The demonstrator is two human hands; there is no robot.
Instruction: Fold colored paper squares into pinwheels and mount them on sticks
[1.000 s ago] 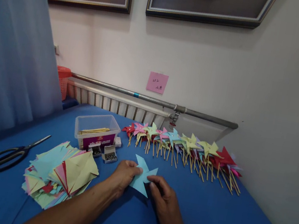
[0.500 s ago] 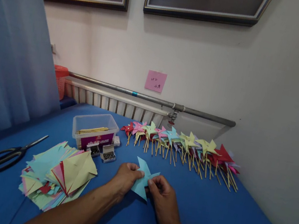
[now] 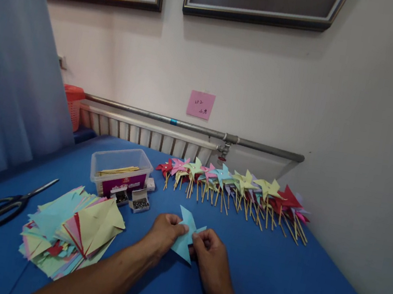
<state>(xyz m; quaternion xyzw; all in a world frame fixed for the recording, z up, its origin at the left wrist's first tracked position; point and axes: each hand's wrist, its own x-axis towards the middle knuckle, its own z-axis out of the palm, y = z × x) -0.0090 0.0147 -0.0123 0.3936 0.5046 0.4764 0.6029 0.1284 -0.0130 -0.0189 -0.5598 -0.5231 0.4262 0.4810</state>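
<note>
A light blue paper pinwheel [image 3: 182,246] is held between my two hands above the blue table cover. My left hand [image 3: 165,232] pinches it near the centre, thumb on top. At its right side, my right hand [image 3: 209,251] is closed, thumb and fingertips pressed on a folded blade. Whether a pin or stick is in those right fingers is hidden. Beyond my hands stand small open boxes of pins [image 3: 140,203]. A clear plastic tub [image 3: 124,159] with thin wooden sticks [image 3: 118,171] stands behind the boxes.
Finished pinwheels on sticks [image 3: 222,174] lie in a long row along the wall side. At left are a pile of coloured paper squares [image 3: 99,226] and black-handled scissors [image 3: 5,207]. A metal pipe [image 3: 199,130] and radiator [image 3: 138,131] run behind the table [image 3: 270,291].
The right fingers have shifted slightly on the pinwheel's folded blade. My left hand keeps its pinch. The whole view has turned a little, so the surroundings sit slightly further left.
</note>
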